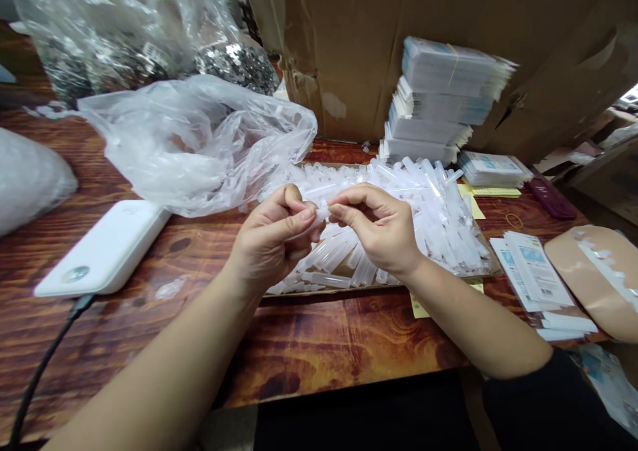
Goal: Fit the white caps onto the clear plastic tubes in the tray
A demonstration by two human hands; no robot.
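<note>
My left hand [272, 238] and my right hand [381, 228] meet above a heap of small clear plastic tubes [438, 218]. Both hands are closed in a pinch on one clear tube [320, 214], held between the fingertips of each hand. The heap lies on a flat piece of cardboard [491, 260] on the wooden table [309, 345]. My forearms come in from the bottom of the view.
A crumpled clear plastic bag [199, 145] lies left of the heap. A white power bank [107, 248] with a black cable [42, 371] sits at the left. Stacks of printed packets [438, 99] stand against a cardboard box [379, 32]. Loose packets [533, 271] lie at the right.
</note>
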